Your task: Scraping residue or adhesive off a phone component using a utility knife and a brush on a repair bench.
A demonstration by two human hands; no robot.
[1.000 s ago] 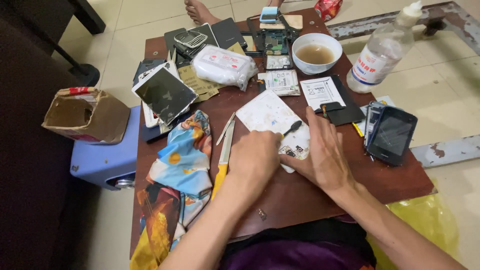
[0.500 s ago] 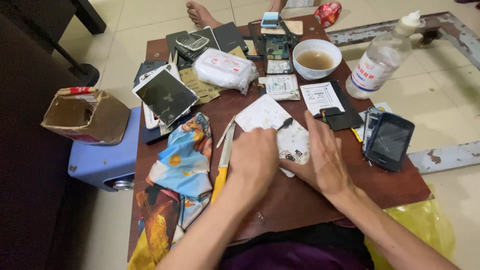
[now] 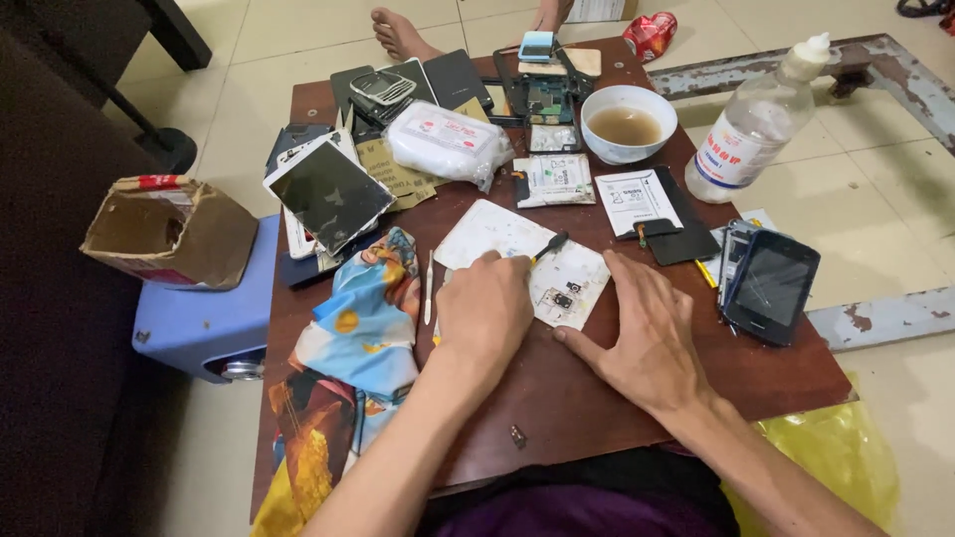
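Observation:
A white flat device back panel point(image 3: 494, 234) with small parts on it lies in the middle of the brown table point(image 3: 597, 418). My left hand point(image 3: 487, 316) rests on the panel's near edge, closed around a black-handled screwdriver point(image 3: 550, 246) whose end pokes out above the knuckles. My right hand point(image 3: 647, 338) lies flat on the table to the right of the panel. Its fingers are spread and its thumb tip touches the panel's lower corner. A thin white pry stick point(image 3: 430, 288) lies just left of my left hand.
A black phone point(image 3: 771, 288) lies at the right edge, a bowl of brown liquid point(image 3: 627, 124) and a plastic bottle point(image 3: 751, 139) behind. A dark-screened tablet point(image 3: 328, 194), a colourful cloth point(image 3: 363, 328) and a cardboard box point(image 3: 164, 229) on a blue stool point(image 3: 199, 318) are left. Another person's bare foot point(image 3: 398, 35) shows beyond.
My right hand has come off the white panel and now lies flat beside it. My left hand has shifted slightly forward onto the panel with the screwdriver.

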